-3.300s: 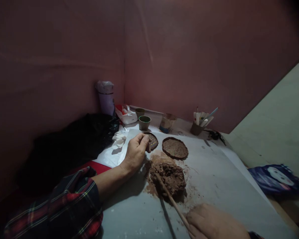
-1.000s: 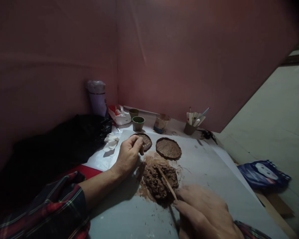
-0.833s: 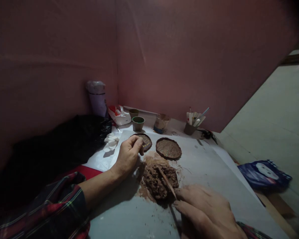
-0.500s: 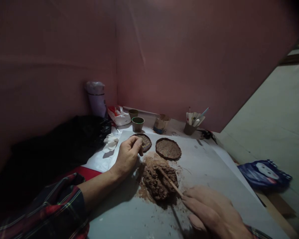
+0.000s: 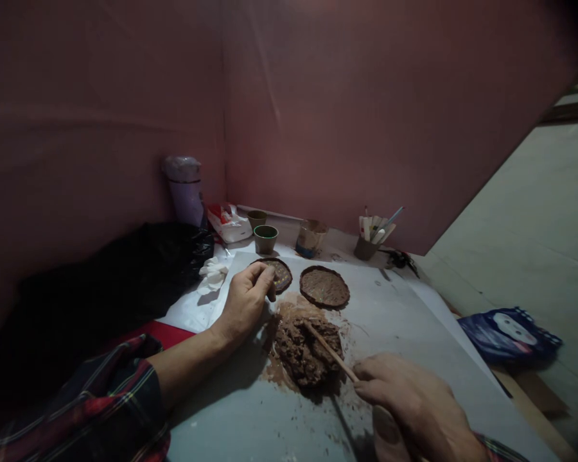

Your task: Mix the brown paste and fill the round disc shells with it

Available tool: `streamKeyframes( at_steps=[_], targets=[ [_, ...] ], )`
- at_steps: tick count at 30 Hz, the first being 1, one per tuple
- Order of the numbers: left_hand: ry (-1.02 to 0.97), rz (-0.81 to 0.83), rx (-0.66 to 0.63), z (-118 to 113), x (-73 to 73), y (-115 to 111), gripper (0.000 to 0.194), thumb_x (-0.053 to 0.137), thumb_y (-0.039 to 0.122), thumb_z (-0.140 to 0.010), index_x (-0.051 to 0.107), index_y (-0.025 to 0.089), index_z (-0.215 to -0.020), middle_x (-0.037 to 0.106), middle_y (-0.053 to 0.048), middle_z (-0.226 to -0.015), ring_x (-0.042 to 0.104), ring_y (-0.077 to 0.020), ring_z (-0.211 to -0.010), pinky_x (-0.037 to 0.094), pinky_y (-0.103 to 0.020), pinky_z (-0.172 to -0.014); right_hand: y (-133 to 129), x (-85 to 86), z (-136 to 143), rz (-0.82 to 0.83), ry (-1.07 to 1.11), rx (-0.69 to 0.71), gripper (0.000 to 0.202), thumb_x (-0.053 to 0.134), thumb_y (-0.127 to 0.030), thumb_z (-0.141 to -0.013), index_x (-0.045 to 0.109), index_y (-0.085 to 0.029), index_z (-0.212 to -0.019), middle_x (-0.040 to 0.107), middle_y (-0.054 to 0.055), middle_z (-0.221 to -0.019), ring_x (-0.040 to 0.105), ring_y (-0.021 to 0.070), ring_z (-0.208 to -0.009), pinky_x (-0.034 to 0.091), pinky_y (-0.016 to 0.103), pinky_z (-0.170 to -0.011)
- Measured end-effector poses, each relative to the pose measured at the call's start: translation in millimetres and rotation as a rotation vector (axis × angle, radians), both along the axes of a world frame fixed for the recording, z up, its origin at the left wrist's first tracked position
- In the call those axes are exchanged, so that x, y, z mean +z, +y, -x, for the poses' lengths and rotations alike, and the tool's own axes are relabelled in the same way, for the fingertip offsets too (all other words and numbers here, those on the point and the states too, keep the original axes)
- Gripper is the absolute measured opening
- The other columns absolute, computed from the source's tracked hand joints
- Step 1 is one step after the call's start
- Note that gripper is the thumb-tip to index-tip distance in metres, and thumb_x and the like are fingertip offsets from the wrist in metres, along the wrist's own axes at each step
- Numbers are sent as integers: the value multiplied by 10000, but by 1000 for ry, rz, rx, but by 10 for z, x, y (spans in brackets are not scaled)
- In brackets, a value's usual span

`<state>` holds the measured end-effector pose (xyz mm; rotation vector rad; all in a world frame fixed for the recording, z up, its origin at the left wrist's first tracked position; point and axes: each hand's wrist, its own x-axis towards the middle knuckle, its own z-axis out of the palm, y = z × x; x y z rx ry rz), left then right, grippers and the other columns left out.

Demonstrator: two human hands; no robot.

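A wooden stick (image 5: 331, 350) is gripped by my right hand (image 5: 409, 398), its far tip resting on a lumpy mound of brown clay-like paste (image 5: 306, 359). My left hand (image 5: 245, 295) is closed, thumb against curled fingers, just up and left of the mound; anything inside it is hidden. Behind that hand, partly covered by it, lies a round dark-rimmed brown disc (image 5: 283, 277) with small yellowish spots. To its right is a second brown disc (image 5: 324, 287) with a raised rim and a rough surface. Brown smears and crumbs surround the mound on the pale board (image 5: 231, 410).
Two small cups (image 5: 266, 240), a stained tumbler (image 5: 310, 239) and a cup of brushes and sticks (image 5: 367, 246) stand at the back. Left are a black plastic bag (image 5: 120, 276), crumpled white tissue (image 5: 213, 273) and a purple bottle (image 5: 187, 199). A blue pouch (image 5: 508, 337) lies right.
My right hand has shifted slightly, its thumb and fingers now parted more below the stick. The stick's tip has moved only a little on the paste. My left hand stays put.
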<state>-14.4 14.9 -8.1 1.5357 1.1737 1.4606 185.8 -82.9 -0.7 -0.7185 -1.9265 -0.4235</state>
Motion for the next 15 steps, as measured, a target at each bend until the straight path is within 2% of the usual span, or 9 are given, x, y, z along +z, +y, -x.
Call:
streamKeyframes(
  at_steps=[4, 10, 15],
  targets=[
    [2, 1, -1, -1, 4, -9, 304, 478, 312, -872, 514, 161, -611, 507, 32, -555, 461, -95, -550, 365, -215, -572, -50, -32, -32, -9, 79, -69, 150, 437, -203, -864, 581, -223, -831, 662, 34, -672, 662, 174, -594, 536, 272, -577],
    [14, 26, -3, 3, -1, -15, 310, 476, 326, -870, 512, 161, -611, 509, 32, -556, 457, -92, -544, 354, -209, -547, 56, -22, -75, 82, -79, 75, 149, 456, -174, -854, 585, -184, -927, 688, 49, -760, 668, 167, -670, 536, 246, -602],
    [17, 37, -1, -1, -13, -5, 309, 480, 338, -868, 516, 163, -617, 512, 34, -546, 441, -90, -510, 344, -210, -521, 61, -33, -63, 127, 44, 55, 150, 461, -149, -839, 601, -198, -858, 673, 37, -729, 650, 154, -631, 521, 246, -559]
  ],
)
